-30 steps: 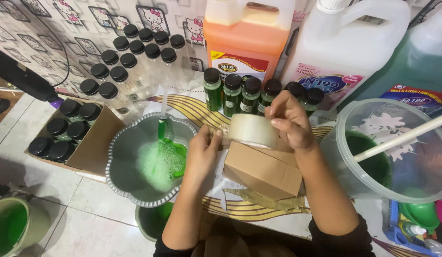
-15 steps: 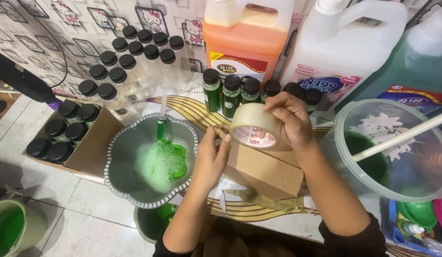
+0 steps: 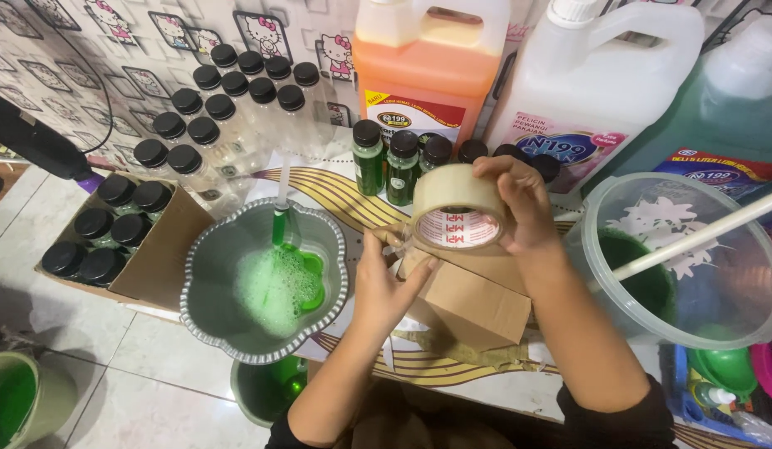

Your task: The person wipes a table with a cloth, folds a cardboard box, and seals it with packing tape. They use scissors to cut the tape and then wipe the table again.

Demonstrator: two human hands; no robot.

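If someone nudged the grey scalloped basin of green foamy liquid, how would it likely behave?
The basin would probably slosh, since green foamy liquid sits loose in it. It seems to overhang the table edge above a bucket, so a push might tip it. Its wet rim may be slippery.

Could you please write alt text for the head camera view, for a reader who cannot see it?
The right hand holds a roll of clear packing tape above a small brown cardboard box, while the left hand pulls the tape's end beside it. A scalloped grey bowl of foamy green liquid sits to the left, and small black-capped bottles of green liquid stand behind.
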